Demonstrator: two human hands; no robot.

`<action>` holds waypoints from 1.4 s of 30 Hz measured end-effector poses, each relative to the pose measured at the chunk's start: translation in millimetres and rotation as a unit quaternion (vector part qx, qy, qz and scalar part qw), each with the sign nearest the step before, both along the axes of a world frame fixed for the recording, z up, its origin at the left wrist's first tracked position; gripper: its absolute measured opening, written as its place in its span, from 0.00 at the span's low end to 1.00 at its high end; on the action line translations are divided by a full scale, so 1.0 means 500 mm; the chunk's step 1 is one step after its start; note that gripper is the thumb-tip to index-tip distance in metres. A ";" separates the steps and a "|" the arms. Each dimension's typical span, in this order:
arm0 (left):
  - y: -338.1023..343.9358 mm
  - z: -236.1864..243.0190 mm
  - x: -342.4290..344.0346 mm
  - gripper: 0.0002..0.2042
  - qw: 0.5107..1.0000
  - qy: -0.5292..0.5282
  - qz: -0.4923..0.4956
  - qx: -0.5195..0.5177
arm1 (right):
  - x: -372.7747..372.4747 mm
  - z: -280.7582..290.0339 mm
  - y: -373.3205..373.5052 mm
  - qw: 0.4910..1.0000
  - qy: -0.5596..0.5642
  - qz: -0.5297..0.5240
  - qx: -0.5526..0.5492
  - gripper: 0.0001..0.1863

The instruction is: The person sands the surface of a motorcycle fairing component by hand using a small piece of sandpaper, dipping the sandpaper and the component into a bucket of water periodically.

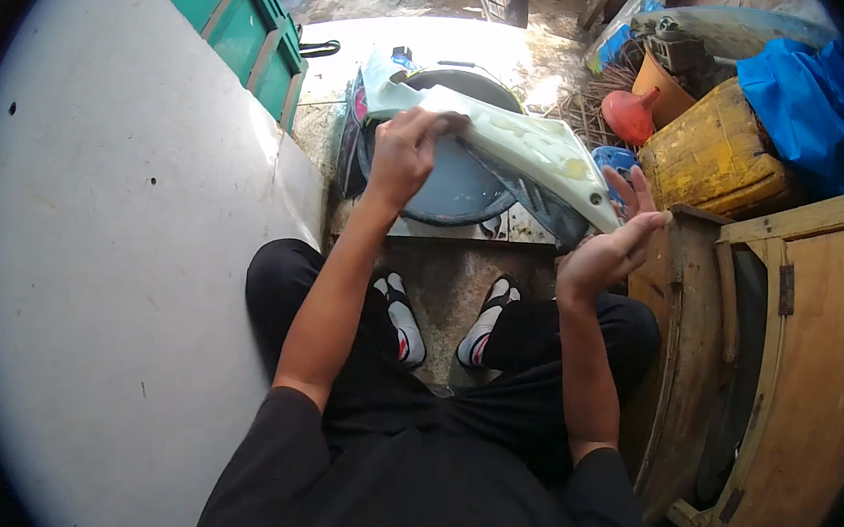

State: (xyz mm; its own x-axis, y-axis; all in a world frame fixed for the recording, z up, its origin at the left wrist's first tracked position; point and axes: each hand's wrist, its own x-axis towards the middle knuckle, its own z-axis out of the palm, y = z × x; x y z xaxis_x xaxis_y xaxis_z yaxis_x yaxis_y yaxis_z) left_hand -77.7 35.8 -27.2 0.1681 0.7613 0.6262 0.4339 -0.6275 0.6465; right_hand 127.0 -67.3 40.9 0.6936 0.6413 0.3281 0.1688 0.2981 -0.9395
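White plastic moulded panel (528, 137) slants above a round basin (436, 219); it lies under curled fingers of the left hand (407, 159), pinch unclear; its narrow end is beside spread fingers of the right hand (606, 252).

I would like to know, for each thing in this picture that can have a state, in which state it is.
White panel: slanted over the tub, touched by both hands.
Left hand: fingers curled at the panel; grip unclear.
Right hand: fingers spread, at the panel's end.
Tub: uncovered, partly hidden by the panel.
Red funnel: tipped sideways.
Yellow container: stained.
Blue sheet: crumpled.
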 end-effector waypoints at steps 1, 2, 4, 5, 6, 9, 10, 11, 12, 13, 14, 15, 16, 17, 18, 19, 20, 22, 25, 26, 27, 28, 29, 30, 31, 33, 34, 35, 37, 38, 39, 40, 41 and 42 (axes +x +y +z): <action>0.012 -0.013 -0.011 0.10 0.999 0.002 0.029 -0.030 | 0.001 -0.001 0.004 1.000 0.014 -0.002 0.008 0.35; 0.018 -0.012 -0.010 0.09 0.997 0.000 0.055 -0.060 | 0.006 0.000 0.008 1.000 0.024 -0.009 0.016 0.35; 0.015 -0.015 0.010 0.08 0.999 -0.015 0.034 -0.029 | 0.016 0.001 0.011 0.999 0.030 -0.020 -0.002 0.35; 0.007 -0.015 0.030 0.07 0.999 -0.024 0.021 -0.015 | 0.025 -0.001 0.013 0.999 0.031 -0.029 -0.012 0.35; -0.013 0.002 0.053 0.07 1.000 0.001 0.002 0.016 | 0.034 -0.007 0.016 0.997 0.073 -0.028 -0.002 0.34; -0.028 0.014 0.088 0.06 0.998 0.026 -0.023 0.059 | 0.048 -0.008 0.018 0.998 0.060 -0.035 -0.002 0.35; -0.018 0.009 0.082 0.06 0.997 0.025 0.004 0.070 | 0.052 -0.009 0.017 0.998 0.056 -0.041 -0.004 0.35; 0.001 -0.005 0.061 0.06 0.998 -0.013 0.052 0.028 | 0.050 -0.008 0.018 0.998 0.054 -0.042 -0.004 0.35; 0.023 -0.032 0.032 0.07 0.993 -0.051 0.103 -0.012 | 0.043 -0.006 0.020 0.998 0.053 -0.039 -0.004 0.35; 0.035 -0.058 0.013 0.07 0.983 -0.091 0.152 -0.053 | 0.039 -0.008 0.022 0.998 0.054 -0.036 0.000 0.35; 0.037 -0.070 0.007 0.08 0.976 -0.102 0.174 -0.081 | 0.038 -0.010 0.024 0.998 0.056 -0.035 0.006 0.35; 0.038 -0.082 0.001 0.09 0.968 -0.113 0.197 -0.108 | 0.037 -0.010 0.026 0.998 0.058 -0.034 0.012 0.35; 0.040 -0.093 -0.005 0.10 0.958 -0.124 0.220 -0.135 | 0.034 -0.006 0.026 0.998 0.057 -0.033 0.013 0.35; 0.029 -0.083 0.019 0.10 0.969 -0.145 0.183 -0.085 | 0.032 -0.007 0.026 0.998 0.055 -0.035 0.014 0.35; 0.004 -0.059 0.068 0.10 0.975 -0.165 0.145 -0.037 | 0.033 -0.006 0.024 0.998 0.052 -0.039 0.012 0.35; -0.010 -0.041 0.095 0.11 0.977 -0.186 0.106 0.011 | 0.037 -0.003 0.024 0.996 0.075 -0.041 0.010 0.35; -0.012 -0.036 0.096 0.11 0.980 -0.174 0.100 0.001 | 0.041 0.003 0.023 0.994 0.098 -0.042 0.007 0.35; -0.013 -0.028 0.097 0.11 0.984 -0.151 0.089 -0.019 | 0.045 0.002 0.022 0.993 0.108 -0.046 0.000 0.35; 0.021 -0.077 0.028 0.11 0.957 -0.127 0.242 -0.096 | 0.029 0.003 0.024 0.996 0.084 -0.038 -0.003 0.36; 0.025 -0.098 0.011 0.12 0.953 -0.118 0.243 -0.139 | 0.022 0.002 0.025 0.996 0.080 -0.034 -0.002 0.36; 0.014 -0.082 0.030 0.12 0.963 -0.129 0.207 -0.118 | 0.026 -0.001 0.024 0.997 0.074 -0.039 -0.001 0.36; -0.009 -0.068 0.062 0.12 0.970 -0.141 0.171 -0.096 | 0.032 -0.005 0.025 0.996 0.082 -0.041 0.000 0.36; -0.032 -0.050 0.090 0.13 0.976 -0.151 0.135 -0.073 | 0.040 -0.006 0.024 0.995 0.092 -0.043 0.002 0.36; -0.048 -0.045 0.108 0.12 0.982 -0.154 0.100 -0.032 | 0.043 -0.007 0.025 0.994 0.101 -0.042 0.003 0.36; -0.045 -0.047 0.106 0.12 0.983 -0.139 0.120 -0.024 | 0.045 -0.006 0.026 0.993 0.107 -0.044 -0.002 0.35; -0.032 -0.068 0.094 0.11 0.980 -0.108 0.164 -0.008 | 0.043 -0.003 0.027 0.992 0.120 -0.043 -0.016 0.35; -0.014 -0.087 0.077 0.11 0.966 -0.103 0.232 -0.041 | 0.037 -0.003 0.025 0.992 0.124 -0.034 -0.016 0.35; -0.013 -0.090 0.073 0.12 0.966 -0.113 0.229 -0.044 | 0.036 -0.002 0.024 0.992 0.126 -0.029 -0.015 0.34; -0.014 -0.094 0.068 0.15 0.964 -0.133 0.224 -0.050 | 0.038 -0.003 0.022 0.991 0.131 -0.028 -0.017 0.34; -0.027 -0.085 0.086 0.15 0.977 -0.132 0.168 -0.021 | 0.044 -0.008 0.022 0.990 0.133 -0.033 -0.020 0.33; -0.038 -0.079 0.100 0.16 0.978 -0.150 0.142 -0.038 | 0.047 -0.011 0.022 0.990 0.136 -0.037 -0.024 0.33; -0.047 -0.072 0.111 0.16 0.977 -0.168 0.116 -0.056 | 0.050 -0.011 0.023 0.989 0.140 -0.039 -0.025 0.33; -0.054 -0.072 0.112 0.16 0.975 -0.186 0.093 -0.073 | 0.049 -0.009 0.024 0.988 0.144 -0.038 -0.027 0.34; -0.041 -0.083 0.093 0.15 0.977 -0.160 0.118 -0.076 | 0.046 -0.008 0.024 0.988 0.148 -0.036 -0.029 0.34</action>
